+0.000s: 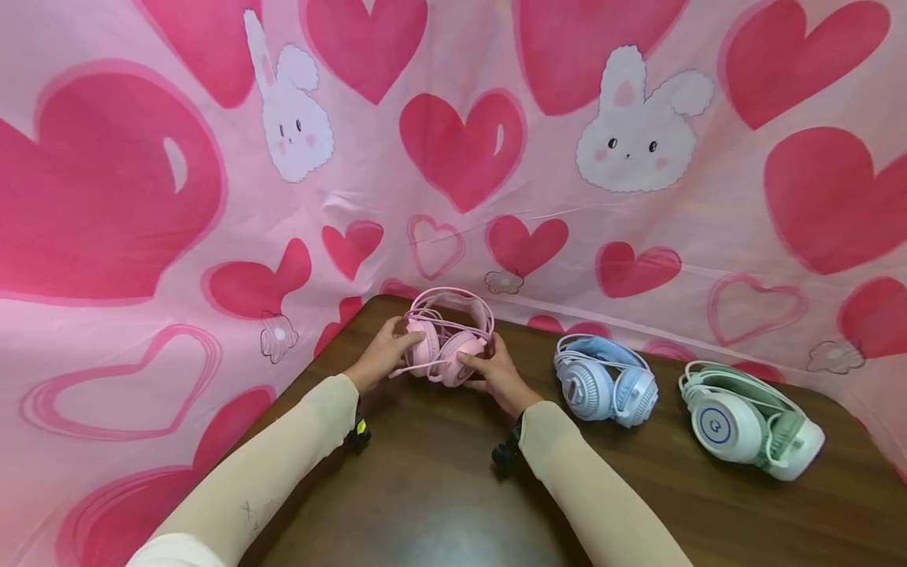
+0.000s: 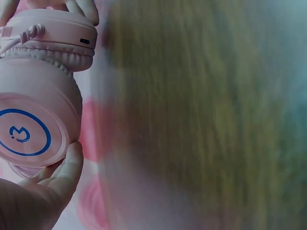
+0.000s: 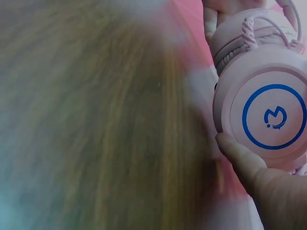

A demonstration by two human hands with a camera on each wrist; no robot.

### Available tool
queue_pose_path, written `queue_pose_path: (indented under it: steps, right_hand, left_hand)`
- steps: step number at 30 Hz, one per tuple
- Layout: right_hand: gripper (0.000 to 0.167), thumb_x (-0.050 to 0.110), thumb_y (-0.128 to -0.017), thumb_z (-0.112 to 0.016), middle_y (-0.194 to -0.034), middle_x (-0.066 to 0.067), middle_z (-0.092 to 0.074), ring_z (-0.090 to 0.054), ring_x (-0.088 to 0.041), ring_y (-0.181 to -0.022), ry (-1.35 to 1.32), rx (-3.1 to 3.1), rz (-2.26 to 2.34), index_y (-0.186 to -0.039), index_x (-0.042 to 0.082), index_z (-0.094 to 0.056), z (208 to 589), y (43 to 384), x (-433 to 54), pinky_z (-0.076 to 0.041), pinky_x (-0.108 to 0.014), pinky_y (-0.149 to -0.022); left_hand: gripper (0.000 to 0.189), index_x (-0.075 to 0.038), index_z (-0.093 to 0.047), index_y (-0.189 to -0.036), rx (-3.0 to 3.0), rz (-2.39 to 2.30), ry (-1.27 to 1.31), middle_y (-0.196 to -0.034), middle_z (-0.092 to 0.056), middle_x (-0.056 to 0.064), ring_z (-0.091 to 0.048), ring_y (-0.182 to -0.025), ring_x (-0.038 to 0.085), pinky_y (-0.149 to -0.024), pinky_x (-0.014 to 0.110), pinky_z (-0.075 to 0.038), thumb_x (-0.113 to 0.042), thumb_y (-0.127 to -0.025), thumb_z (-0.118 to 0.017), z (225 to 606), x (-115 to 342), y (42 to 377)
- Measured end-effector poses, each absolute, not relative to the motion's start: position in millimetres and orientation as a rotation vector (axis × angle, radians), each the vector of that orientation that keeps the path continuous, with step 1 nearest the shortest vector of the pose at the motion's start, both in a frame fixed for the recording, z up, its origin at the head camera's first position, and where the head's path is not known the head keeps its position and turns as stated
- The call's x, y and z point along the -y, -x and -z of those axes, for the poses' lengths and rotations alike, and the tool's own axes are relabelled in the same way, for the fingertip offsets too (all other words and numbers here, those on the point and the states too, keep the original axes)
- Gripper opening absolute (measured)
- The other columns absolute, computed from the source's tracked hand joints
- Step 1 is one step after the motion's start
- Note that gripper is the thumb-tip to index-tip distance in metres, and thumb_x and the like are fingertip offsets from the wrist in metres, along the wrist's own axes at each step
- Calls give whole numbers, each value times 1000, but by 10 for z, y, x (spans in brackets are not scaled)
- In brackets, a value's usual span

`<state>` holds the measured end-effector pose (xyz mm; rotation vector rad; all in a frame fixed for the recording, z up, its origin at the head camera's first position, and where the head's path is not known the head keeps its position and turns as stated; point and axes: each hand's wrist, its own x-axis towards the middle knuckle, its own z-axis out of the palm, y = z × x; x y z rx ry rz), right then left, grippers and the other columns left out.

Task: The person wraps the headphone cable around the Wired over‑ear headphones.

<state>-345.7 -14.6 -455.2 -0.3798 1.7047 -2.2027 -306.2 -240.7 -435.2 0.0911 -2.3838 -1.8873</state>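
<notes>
Pink over-ear headphones [image 1: 464,347] are held between both hands near the table's far left corner, headband up and away. My left hand [image 1: 383,352] grips the left ear cup, thumb lying along its near face. On the other side my right hand [image 1: 501,373] grips the right ear cup, its thumb across the front. A thin microphone boom sticks out to the left below the cups. The left wrist view shows an ear cup [image 2: 36,124] with a blue ring logo; a matching cup [image 3: 273,112] fills the right side of the right wrist view.
Blue headphones [image 1: 591,386] lie on the brown wooden table [image 1: 425,488] to the right of the right hand. Green and white headphones [image 1: 737,425] lie farther right. A pink cloth [image 1: 453,236] with hearts and rabbits hangs behind and beside the table.
</notes>
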Motion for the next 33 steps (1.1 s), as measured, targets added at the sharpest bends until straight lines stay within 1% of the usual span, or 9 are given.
queue_pose_path:
  steps: [3, 8, 12, 15, 17, 21, 26, 30, 33]
  right_hand:
    - [87, 6, -89, -69, -150, -19, -26, -46, -43, -123, 380, -1707, 2188, -153, 12, -10, 4556, 3493, 177, -46, -63, -84]
    - [87, 9, -89, -70, -151, -18, -26, -46, -42, -124, 383, -1746, 2161, -153, 13, -12, 4558, 3577, 247, -46, -63, -84]
    - [88, 15, -87, -73, -152, -16, -27, -45, -41, -126, 367, -1814, 2132, -154, 14, -15, 4563, 3641, 289, -47, -62, -84]
    - [88, 20, -87, -75, -152, -16, -27, -45, -39, -127, 346, -1856, 2105, -153, 14, -16, 4567, 3676, 308, -49, -60, -84]
    - [88, 23, -86, -75, -151, -16, -29, -45, -38, -126, 339, -1880, 2091, -152, 14, -17, 4566, 3694, 318, -50, -58, -82]
    - [88, 25, -87, -75, -149, -17, -31, -48, -37, -124, 328, -1906, 2086, -153, 13, -18, 4563, 3720, 339, -52, -55, -81]
    - [88, 30, -87, -74, -149, -19, -31, -47, -36, -126, 321, -1970, 2039, -152, 12, -19, 4555, 3735, 384, -49, -55, -87]
    - [89, 34, -87, -74, -151, -19, -31, -43, -36, -130, 310, -2030, 1987, -153, 11, -19, 4535, 3738, 425, -46, -56, -93]
    - [92, 38, -86, -73, -152, -19, -29, -41, -36, -132, 310, -2046, 1958, -153, 10, -16, 4531, 3746, 439, -45, -56, -93]
  left_hand:
    - [85, -4, -22, -150, 2373, 1890, -114, -132, -47, 23, -55, -112, 31, -86, 42, -52, -44, -88, -65, 4383, 2425, 3131]
    - [83, -4, -23, -149, 2377, 1879, -143, -136, -44, 23, -52, -117, 34, -94, 48, -47, -44, -88, -64, 4386, 2468, 3184]
    - [85, -1, -24, -148, 2399, 1819, -141, -140, -40, 23, -50, -117, 35, -98, 48, -43, -47, -88, -62, 4376, 2485, 3218]
    - [85, 1, -26, -148, 2415, 1760, -147, -143, -38, 23, -48, -120, 34, -102, 48, -39, -49, -88, -61, 4375, 2496, 3252]
    - [84, 1, -27, -148, 2418, 1740, -154, -146, -36, 22, -44, -125, 34, -106, 48, -34, -48, -89, -60, 4384, 2505, 3285]
    - [79, -1, -28, -149, 2412, 1750, -154, -150, -34, 19, -35, -133, 31, -111, 46, -25, -46, -91, -58, 4424, 2531, 3357]
    - [72, -2, -33, -148, 2396, 1784, -138, -146, -39, 19, -40, -130, 32, -109, 46, -29, -43, -93, -57, 4426, 2574, 3391]
    - [72, -3, -34, -148, 2416, 1792, -156, -146, -39, 17, -41, -129, 32, -108, 47, -32, -45, -93, -56, 4402, 2619, 3387]
    - [72, -4, -35, -147, 2449, 1793, -186, -144, -41, 17, -44, -123, 32, -99, 48, -41, -48, -93, -54, 4404, 2645, 3386]
